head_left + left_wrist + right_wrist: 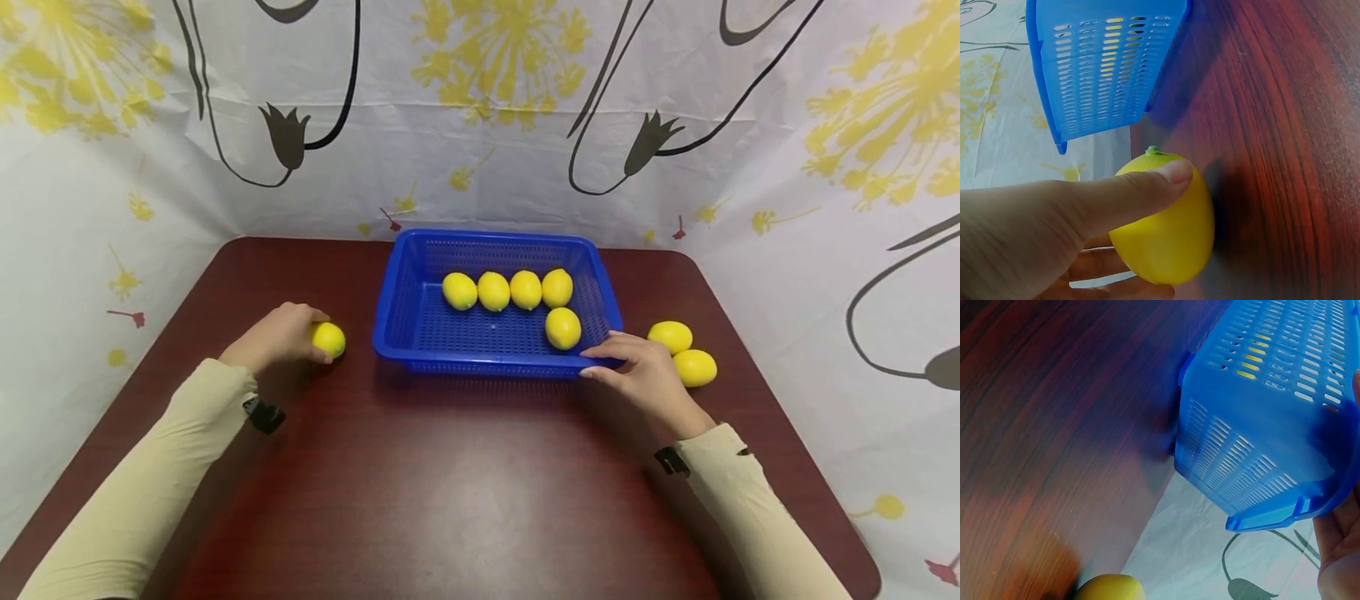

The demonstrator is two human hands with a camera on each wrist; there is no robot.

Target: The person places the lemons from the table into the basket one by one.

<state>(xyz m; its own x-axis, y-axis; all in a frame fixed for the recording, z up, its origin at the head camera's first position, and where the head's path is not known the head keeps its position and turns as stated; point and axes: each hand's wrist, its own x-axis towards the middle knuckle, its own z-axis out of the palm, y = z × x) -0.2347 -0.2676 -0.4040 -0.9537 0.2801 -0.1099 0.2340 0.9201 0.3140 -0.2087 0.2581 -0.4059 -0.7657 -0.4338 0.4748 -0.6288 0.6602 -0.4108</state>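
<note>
At the left of the table my left hand (pixel 279 335) grips a yellow lemon (pixel 330 340), thumb (pixel 1175 172) laid across its side. In the left wrist view the lemon (pixel 1175 240) shows a small green stem end and sits close against the tabletop. A blue plastic basket (pixel 480 360) stands at the middle back, with several lemons in it: a row along the back and one lemon (pixel 562 328) at the front right. My right hand (pixel 645 371) holds the basket's front right corner, fingers over the rim and thumb at the outer side.
Two more lemons, one (pixel 670 337) behind the other (pixel 695 367), lie on the table right of the basket. The dark red wooden table (pixel 465 483) ends at a patterned cloth (pixel 480 167) hanging behind and at both sides.
</note>
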